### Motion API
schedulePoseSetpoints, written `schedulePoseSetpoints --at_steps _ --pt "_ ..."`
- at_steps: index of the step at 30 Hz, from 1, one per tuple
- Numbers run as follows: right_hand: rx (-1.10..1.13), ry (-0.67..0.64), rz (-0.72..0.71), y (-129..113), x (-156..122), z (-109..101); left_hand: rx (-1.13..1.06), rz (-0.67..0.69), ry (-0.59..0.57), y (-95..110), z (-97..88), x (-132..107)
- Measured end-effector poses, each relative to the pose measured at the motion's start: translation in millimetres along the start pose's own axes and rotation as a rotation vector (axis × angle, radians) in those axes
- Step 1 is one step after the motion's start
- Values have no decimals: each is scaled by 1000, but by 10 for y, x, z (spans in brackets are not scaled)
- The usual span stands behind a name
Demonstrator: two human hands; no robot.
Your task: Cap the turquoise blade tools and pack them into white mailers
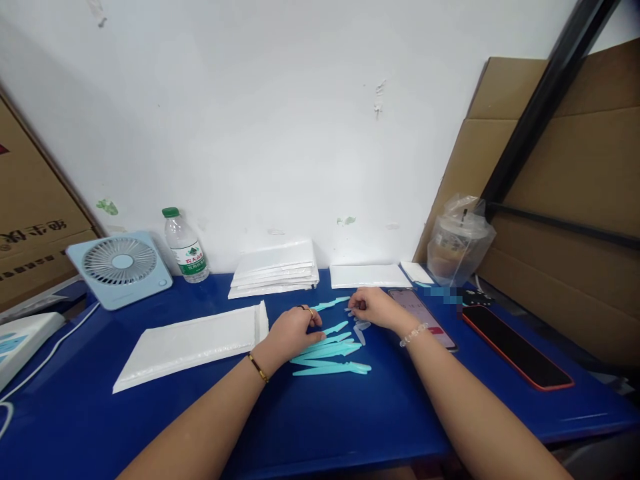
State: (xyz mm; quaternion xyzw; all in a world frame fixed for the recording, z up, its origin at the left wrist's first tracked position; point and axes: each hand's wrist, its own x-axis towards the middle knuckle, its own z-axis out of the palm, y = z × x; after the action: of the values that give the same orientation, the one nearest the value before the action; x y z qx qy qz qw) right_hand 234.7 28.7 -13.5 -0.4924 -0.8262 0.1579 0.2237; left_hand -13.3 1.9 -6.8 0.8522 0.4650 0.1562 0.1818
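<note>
1. At frame centre, head view: teal strips (pixel 330 350) lie loose in a rough fan on the blue bench (pixel 350 420), w/ a few small clear pieces (pixel 361 328) just beside them.
2. Left hand (pixel 293 331): knuckles up, fingers curled down onto the strips' left ends. Can't tell if it grips any.
3. Right hand (pixel 373 308): fingertips pinched on the right end of the uppermost strip (pixel 327 305), wrist over a phone (pixel 430 327).
4. Progress, as I judge it: early. Strips are all out loose, none bundled. The padded envelope (pixel 193 343) lies flat left of centre, apart from them. The envelope stack (pixel 275 269) sits at the back wall.
5. Room: open bench toward the near edge, lower centre. The right is tighter, w/ a 2nd phone (pixel 515 347) near the bench's right edge and a bagged drink cup (pixel 457 243) & cardboard (pixel 565 200) behind. Fan (pixel 120 267) & bottle (pixel 185 248) are upper left, well apart.
</note>
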Motion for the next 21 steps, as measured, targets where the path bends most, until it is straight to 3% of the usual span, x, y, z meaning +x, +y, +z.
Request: schedulePoseSetpoints --at_steps 4,11,16,21 --pt "78 -60 47 -3 -15 11 7 -37 -39 12 43 4" --pt "352 -38 49 -6 -7 -18 -79 -94 56 -80 -3 47" --pt "268 -111 70 -23 -38 -27 -271 -76 81 -148 -34 58" --pt "360 3 89 -76 -49 -107 -404 -46 53 -169 -46 65"
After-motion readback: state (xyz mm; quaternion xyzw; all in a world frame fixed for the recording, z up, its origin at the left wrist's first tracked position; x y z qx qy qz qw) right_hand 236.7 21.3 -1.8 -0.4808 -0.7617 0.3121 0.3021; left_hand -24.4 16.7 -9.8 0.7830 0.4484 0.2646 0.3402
